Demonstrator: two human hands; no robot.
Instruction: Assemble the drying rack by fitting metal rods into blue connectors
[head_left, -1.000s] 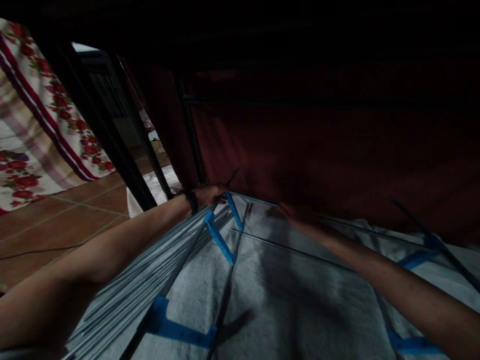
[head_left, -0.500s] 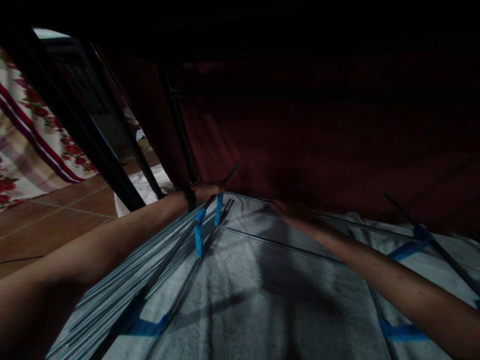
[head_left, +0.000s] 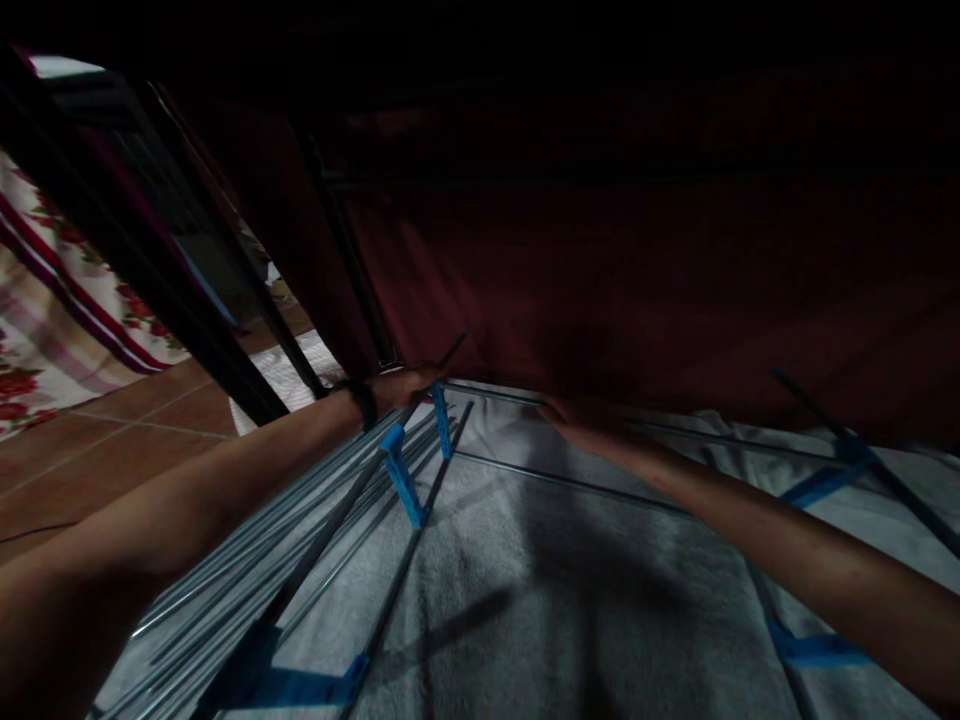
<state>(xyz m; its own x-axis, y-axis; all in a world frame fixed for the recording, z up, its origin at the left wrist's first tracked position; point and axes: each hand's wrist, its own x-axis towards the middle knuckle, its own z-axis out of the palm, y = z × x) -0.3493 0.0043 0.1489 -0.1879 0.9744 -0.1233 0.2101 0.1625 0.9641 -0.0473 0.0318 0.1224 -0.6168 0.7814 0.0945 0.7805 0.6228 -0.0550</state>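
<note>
My left hand (head_left: 409,383) is closed at the far left corner of a rod frame, around the end of a dark rod (head_left: 337,530) beside a blue plastic bracket (head_left: 442,420). A second blue bracket (head_left: 405,480) joins this rod to a lower side rod (head_left: 397,580). With fingers curled, my right hand (head_left: 585,425) grips a thin metal cross rod (head_left: 495,394) at the back; its fingertips are dim. A parallel cross rod (head_left: 555,480) runs nearer to me. Another blue bracket (head_left: 300,688) sits at front left.
Several loose metal rods (head_left: 247,570) lie left of the frame on a pale towel (head_left: 480,620). Right-hand brackets (head_left: 825,485) join another long rod (head_left: 915,515). Behind hangs a dark red cloth (head_left: 675,300). Dark upright posts (head_left: 217,340) stand at left above a tiled floor (head_left: 112,440).
The left-side brackets have swung so their lower ends, with the lower side rod, lie further right. Both hands keep nearly the same places. The view has shifted slightly.
</note>
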